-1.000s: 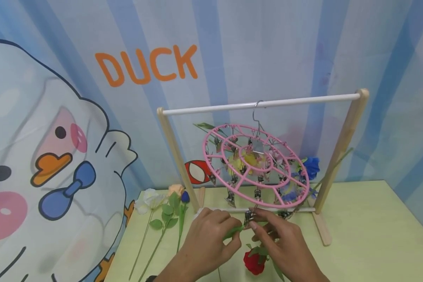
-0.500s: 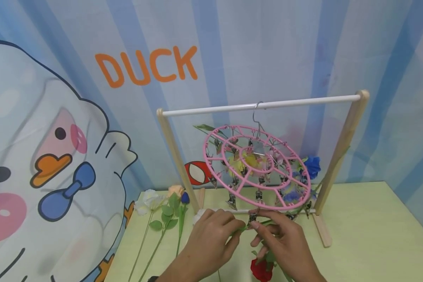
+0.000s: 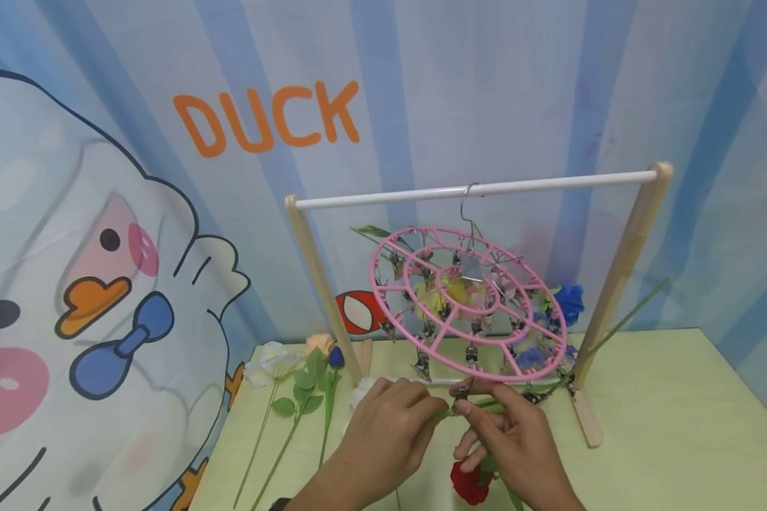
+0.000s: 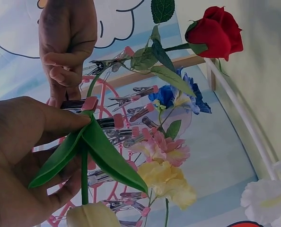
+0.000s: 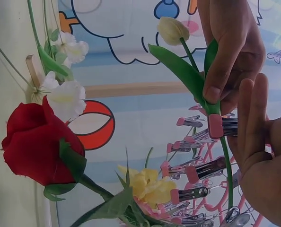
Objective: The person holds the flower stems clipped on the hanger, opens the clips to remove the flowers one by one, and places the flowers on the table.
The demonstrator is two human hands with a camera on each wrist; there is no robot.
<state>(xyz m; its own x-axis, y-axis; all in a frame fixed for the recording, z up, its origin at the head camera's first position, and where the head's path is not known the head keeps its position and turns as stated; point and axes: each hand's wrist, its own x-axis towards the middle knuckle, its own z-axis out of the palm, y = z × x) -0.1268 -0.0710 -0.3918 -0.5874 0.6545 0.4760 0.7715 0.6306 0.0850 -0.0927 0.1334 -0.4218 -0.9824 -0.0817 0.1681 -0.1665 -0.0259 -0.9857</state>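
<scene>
My left hand [image 3: 386, 429] pinches a cream tulip [image 5: 173, 31] where its green leaves [image 4: 113, 153] meet the stem. Thumb and index finger of my right hand [image 3: 518, 440] pinch a metal clip [image 3: 462, 392] below the front rim of a pink round clip hanger [image 3: 447, 323]. The clip's pink-padded end [image 5: 216, 126] lies across the tulip stem, right by the left fingertips. In the right wrist view, the stem runs on past the clip. A red rose [image 3: 469, 482] hangs head-down beneath my right hand, its stem partly hidden by the hand.
The hanger hooks over the white rod [image 3: 396, 196] of a wooden-ended rack. Blue [image 3: 566, 305], yellow [image 4: 166, 182] and pink [image 4: 162, 147] flowers hang among its clips. On the table at left lie a white flower [image 3: 278, 360], a peach flower [image 3: 319, 345] and a blue bud [image 3: 336, 357].
Both hands have shifted slightly right with the clip and tulip, and the hanger's front rim has tipped slightly lower. The red rose has swung lower and a little right.
</scene>
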